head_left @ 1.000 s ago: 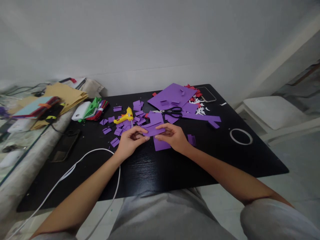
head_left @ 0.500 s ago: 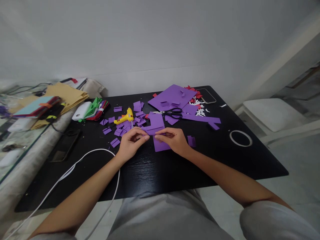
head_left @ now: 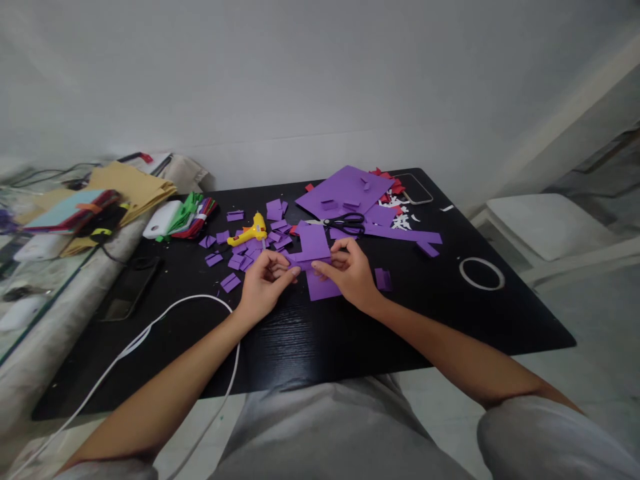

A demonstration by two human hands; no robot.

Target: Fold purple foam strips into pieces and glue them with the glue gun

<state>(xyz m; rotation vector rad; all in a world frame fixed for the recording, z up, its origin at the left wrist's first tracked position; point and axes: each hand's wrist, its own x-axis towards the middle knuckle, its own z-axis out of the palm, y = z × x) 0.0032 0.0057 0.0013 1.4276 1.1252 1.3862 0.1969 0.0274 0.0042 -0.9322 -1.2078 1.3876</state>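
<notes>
Two hands are at work on one purple strip (head_left: 306,263), and I judge the step to be folding or creasing it, since a narrow edge seems turned along its length. The strip lies crosswise before me, over a larger purple piece (head_left: 323,290) on the black table (head_left: 425,313); whether it touches that piece I cannot tell.

My left hand (head_left: 263,283) has its thumb and forefinger pinched together on the strip's left end, the other fingers curled beneath. My right hand (head_left: 351,273) grips the right end, thumb on the near side, forefinger bent over the far side. Both wrists hang just above the table, forearms angled inward from either side, so the paper sits about midway between them.

The next move, as I judge it, calls for keeping both ends level and pressing evenly along the edge; a slip of either thumb could skew the crease. Beyond my left hand lie small folded pieces (head_left: 231,283) and the yellow glue gun (head_left: 250,234); the scissors (head_left: 337,222) rest beyond the strip.
</notes>
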